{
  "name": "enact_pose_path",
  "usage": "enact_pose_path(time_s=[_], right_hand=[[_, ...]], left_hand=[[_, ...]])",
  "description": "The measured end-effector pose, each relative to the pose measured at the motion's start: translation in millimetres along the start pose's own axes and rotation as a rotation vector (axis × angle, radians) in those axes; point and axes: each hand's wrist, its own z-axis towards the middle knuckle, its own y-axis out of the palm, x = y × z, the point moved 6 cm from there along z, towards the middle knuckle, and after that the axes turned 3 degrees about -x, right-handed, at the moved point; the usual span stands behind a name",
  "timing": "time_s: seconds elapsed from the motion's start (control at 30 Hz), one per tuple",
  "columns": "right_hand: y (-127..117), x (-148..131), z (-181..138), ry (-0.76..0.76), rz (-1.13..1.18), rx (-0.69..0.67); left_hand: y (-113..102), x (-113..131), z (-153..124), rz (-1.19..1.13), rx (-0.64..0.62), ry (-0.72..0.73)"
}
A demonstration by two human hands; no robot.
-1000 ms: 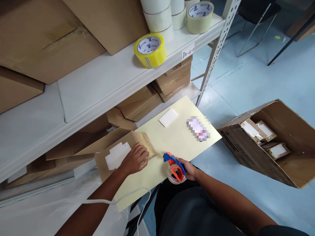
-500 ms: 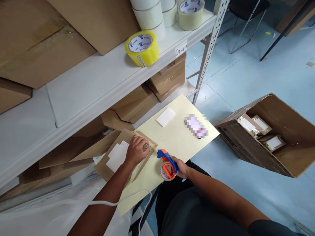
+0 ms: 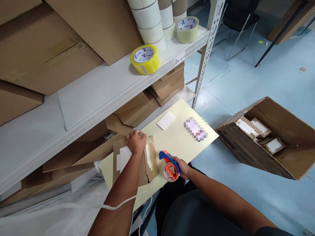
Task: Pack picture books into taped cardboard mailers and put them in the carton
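My left hand [image 3: 136,141] is closed over the far edge of a small cardboard box [image 3: 142,170] with white labels on its upper face. A strip of tape runs along the box's right side, and my forearm hides part of the labels. In my right hand [image 3: 183,167] is a blue and orange tape dispenser [image 3: 176,164] loaded with a roll of tape, its head pointing left towards the box with a small gap between them. Both are over a pale yellow board [image 3: 169,142]. A small white stack of cards or labels [image 3: 166,120] lies beyond, beside a blurred phone-like object [image 3: 196,128].
A large open carton [image 3: 236,142] on the right holds several small labelled boxes. The shelf [image 3: 98,95] above carries a yellow tape roll [image 3: 145,59], other rolls and cartons. Flattened cardboard [image 3: 91,144] fills the lower shelf. A white cable [image 3: 118,206] crosses my left forearm.
My left hand has turned the box on the board, so its taped right side now shows. The tape dispenser has stayed in my right hand, nearly in place. The view has shifted slightly.
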Motion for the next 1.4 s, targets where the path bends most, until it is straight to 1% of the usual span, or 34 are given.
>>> enact_pose_path(time_s=[0.07,0.13,0.23,0.33,0.4,0.47,0.5,0.53,0.57,0.63,0.67,0.7,0.73,0.77,0.8,0.87,0.9,0.97,1.03,1.1,1.17,1.2,1.27,1.33,1.4], right_hand=[[-7.8,17.0,-3.8,-0.02,-0.017,-0.03],[-20.1,35.6,-9.9,-0.041,-0.074,-0.03],[-41.2,61.3,-19.8,0.019,-0.136,-0.002],[-49.8,71.1,-24.5,0.077,-0.125,-0.041],[-49.6,69.4,-24.3,0.078,-0.147,-0.062],[-47.0,67.9,-23.3,0.093,-0.142,-0.071],[-45.3,68.1,-23.1,0.108,-0.125,-0.076],[-43.5,68.5,-23.2,0.125,-0.108,-0.082],[-41.8,69.0,-23.6,0.139,-0.092,-0.091],[-39.0,68.8,-25.2,0.155,-0.071,-0.11],[-38.3,68.0,-26.3,0.159,-0.064,-0.114],[-38.0,66.8,-27.5,0.161,-0.053,-0.118],[-38.0,65.1,-28.8,0.163,-0.041,-0.121],[-38.4,62.8,-30.1,0.164,-0.03,-0.12],[-39.1,59.9,-31.2,0.165,-0.018,-0.113],[-39.5,50.9,-32.1,0.158,0.02,-0.099],[-38.3,44.3,-31.6,0.146,0.047,-0.096],[-31.7,26.4,-28.2,0.1,0.114,-0.105],[-21.4,4.0,-22.3,0.029,0.162,-0.106],[-11.3,-17.0,-15.4,-0.039,0.168,-0.065],[-2.5,-31.9,-9.6,-0.086,0.151,-0.013],[1.6,-35.6,-7.4,-0.095,0.14,0.003],[8.8,-35.8,-4.5,-0.096,0.133,0.012],[14.1,-27.4,-3.5,-0.082,0.152,0.003],[16.5,-13.3,-4.6,-0.073,0.188,-0.01]], left_hand=[[-1.0,-7.9,7.3,-0.05,0.04,-0.08],[-3.8,-22.4,13.2,-0.098,0.079,-0.213],[-10.5,-46.6,18.9,-0.129,0.109,-0.374],[-18.5,-60.2,22.4,-0.12,0.129,-0.395],[-23.3,-60.2,21.7,-0.118,0.139,-0.331],[-28.0,-54.0,14.2,-0.126,0.134,-0.203],[-29.3,-48.2,6.9,-0.137,0.106,-0.097],[-29.2,-39.3,-3.7,-0.146,0.047,0.061],[-28.0,-28.7,-18.7,-0.145,-0.038,0.253],[-21.1,-4.9,-65.1,-0.088,-0.278,0.763],[-17.9,-0.1,-88.7,-0.021,-0.366,0.94],[-14.8,1.6,-107.9,0.047,-0.43,1.057],[-11.4,1.7,-121.0,0.114,-0.474,1.117],[-7.9,1.4,-128.0,0.171,-0.504,1.13],[-4.3,1.7,-129.8,0.215,-0.529,1.118],[2.4,5.0,-122.1,0.264,-0.57,1.058],[4.9,7.9,-114.5,0.273,-0.58,1.022],[7.1,14.6,-94.4,0.277,-0.561,0.926],[6.5,18.9,-71.7,0.277,-0.512,0.782],[4.7,18.4,-51.3,0.269,-0.469,0.604],[2.6,15.1,-36.8,0.243,-0.433,0.45],[1.8,13.6,-32.2,0.226,-0.417,0.398],[1.5,11.5,-27.8,0.201,-0.387,0.344],[2.5,11.2,-28.0,0.189,-0.354,0.34],[4.2,12.1,-30.3,0.181,-0.316,0.364]])
